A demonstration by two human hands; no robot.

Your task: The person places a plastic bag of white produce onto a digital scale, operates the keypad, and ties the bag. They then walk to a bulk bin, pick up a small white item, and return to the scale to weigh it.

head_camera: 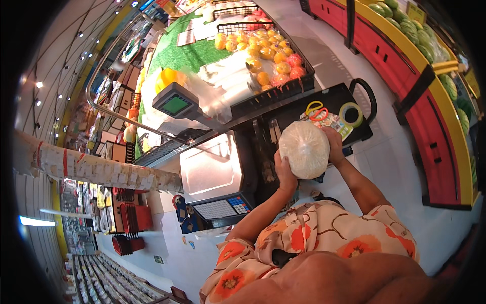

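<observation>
A large, pale, rounded bundle [303,150] with wrinkled clear plastic film over it is held between both hands, in front of my body. My left hand [286,173] grips its lower left side. On its right side, my right hand [334,145] has its fingers partly hidden behind it. Under and beyond the bundle is a black counter [334,98]. Scissors [319,111] with yellow and orange handles, a roll of tape [351,114] and a printed packet [334,122] lie there, near my right hand.
Left of the hands stands a weighing scale [212,167] with a metal pan, a keypad [224,207] and a raised display [174,103]. Behind it, wrapped orange fruit [265,49] fills a black-edged stand. Red cabinets [395,64] bearing melons [414,32] line the right.
</observation>
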